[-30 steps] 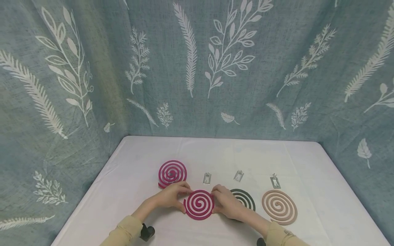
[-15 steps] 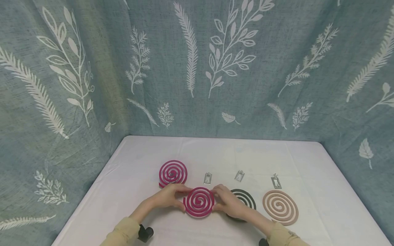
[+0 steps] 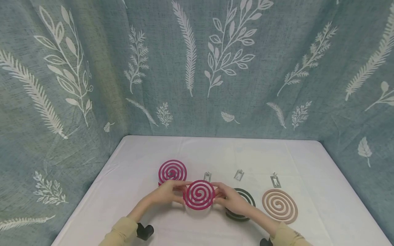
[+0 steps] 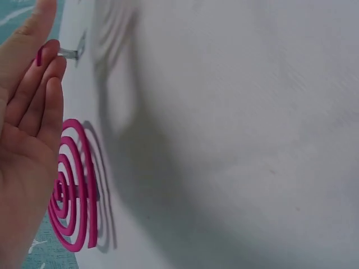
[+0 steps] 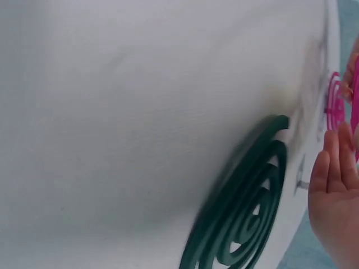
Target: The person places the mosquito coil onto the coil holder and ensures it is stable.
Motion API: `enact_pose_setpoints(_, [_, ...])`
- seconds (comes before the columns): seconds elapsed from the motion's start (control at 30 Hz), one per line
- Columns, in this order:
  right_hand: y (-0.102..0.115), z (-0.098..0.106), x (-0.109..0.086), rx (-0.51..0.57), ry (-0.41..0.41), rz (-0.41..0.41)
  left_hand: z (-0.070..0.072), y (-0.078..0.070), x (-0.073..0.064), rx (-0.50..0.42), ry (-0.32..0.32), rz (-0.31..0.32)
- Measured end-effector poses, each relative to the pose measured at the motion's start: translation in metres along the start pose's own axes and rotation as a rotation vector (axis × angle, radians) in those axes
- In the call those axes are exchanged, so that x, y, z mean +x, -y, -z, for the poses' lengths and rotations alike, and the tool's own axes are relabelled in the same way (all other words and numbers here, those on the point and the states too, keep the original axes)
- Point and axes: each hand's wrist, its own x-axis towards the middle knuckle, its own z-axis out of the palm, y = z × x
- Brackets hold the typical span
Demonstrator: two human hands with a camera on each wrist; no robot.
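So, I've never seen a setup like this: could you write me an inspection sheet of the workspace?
Surface: white, lightly creased table.
Job's things: flat magenta spiral coil, held above the table; second magenta spiral coil, apparently on a metal support; dark-green spiral coil and tan spiral coil, both lying flat; three small rectangular silver metal frames. Coil material: cannot tell.
Clutter: nothing seen.
Grips: left hand and right hand pinch opposite edges of the held coil.
Cables: nothing seen.
Surroundings: blue-green fabric curtain with white leaf patterns.
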Motion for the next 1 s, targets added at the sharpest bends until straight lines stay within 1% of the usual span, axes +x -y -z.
enact_pose_setpoints(0.13, [0.006,0.006,0.001,0.125,-0.001,0.024,0.004,-0.005,0.001,-0.116,-0.018,0.0])
enact_pose_setpoints(0.23, [0.009,0.011,0.002,0.204,0.001,0.047,0.005,-0.006,0.002,-0.185,-0.028,-0.016])
enact_pose_setpoints(0.33, [0.012,0.015,0.002,0.275,-0.004,0.015,0.005,-0.007,0.003,-0.234,-0.05,0.0])
enact_pose_setpoints(0.47, [0.016,0.019,0.003,0.37,-0.016,-0.038,0.003,-0.009,0.004,-0.292,-0.103,0.044])
enact_pose_setpoints(0.53, [0.019,0.021,0.003,0.396,-0.023,-0.049,0.003,-0.012,0.005,-0.316,-0.138,0.054])
enact_pose_setpoints(0.63, [0.022,0.024,0.004,0.419,-0.036,-0.047,0.002,-0.017,0.005,-0.353,-0.181,0.032])
enact_pose_setpoints(0.8, [0.03,0.028,0.007,0.446,-0.079,-0.054,0.0,-0.024,0.008,-0.377,-0.249,0.006])
enact_pose_setpoints(0.9, [0.034,0.03,0.009,0.465,-0.104,-0.06,-0.002,-0.028,0.01,-0.393,-0.289,0.012])
enact_pose_setpoints(1.0, [0.036,0.032,0.01,0.456,-0.127,-0.059,-0.005,-0.032,0.012,-0.397,-0.323,0.013])
